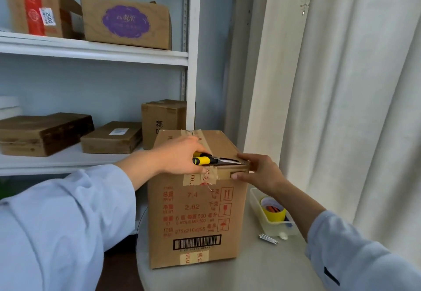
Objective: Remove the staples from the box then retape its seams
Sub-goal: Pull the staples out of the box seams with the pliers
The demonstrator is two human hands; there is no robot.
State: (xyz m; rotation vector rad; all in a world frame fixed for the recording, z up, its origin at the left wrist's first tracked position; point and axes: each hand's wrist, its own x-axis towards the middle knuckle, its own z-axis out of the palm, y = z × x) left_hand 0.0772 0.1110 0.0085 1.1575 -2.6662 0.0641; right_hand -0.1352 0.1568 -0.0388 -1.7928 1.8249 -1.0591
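The box [196, 217] stands upright on the counter [250, 268]. The left hand [182, 156] has its grip clenched on yellow-handled pliers [211, 160] at the top front edge; the right hand [257, 172] grasps the box corner.

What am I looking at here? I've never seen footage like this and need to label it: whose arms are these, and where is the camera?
There is no machine: a person wears a wide-angle camera on the head, looking forward and down at their own arms. The left hand grips yellow-handled pliers at the top edge of a cardboard box standing on a pale table. The right hand steadies the box's top corner. Beside the box lie loose metal pins and a clear tray holding a yellow tape roll. Behind are shelves with other boxes.
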